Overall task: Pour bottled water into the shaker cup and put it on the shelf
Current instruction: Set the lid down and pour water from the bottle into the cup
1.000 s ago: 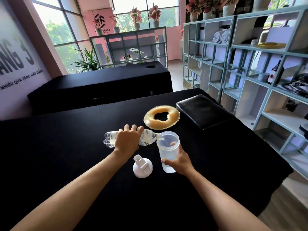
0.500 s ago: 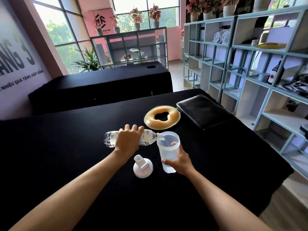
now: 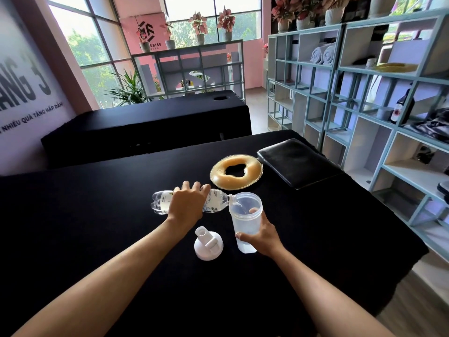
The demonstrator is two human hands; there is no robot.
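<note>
We are gripping the water bottle (image 3: 216, 203) in our left hand (image 3: 185, 205), tipping it sideways so its mouth is sitting at the rim of the shaker cup (image 3: 245, 220). Our right hand (image 3: 263, 235) is wrapping around that cup, steadying it on the black table (image 3: 97, 203). The white lid (image 3: 208, 244) is lying just beside it, with the shelf (image 3: 364, 113) standing at right.

My left hand (image 3: 185, 206) tips the water bottle (image 3: 216, 203) sideways over the shaker cup (image 3: 245, 215) my right hand (image 3: 263, 237) grips on the black table (image 3: 97, 215).
</note>
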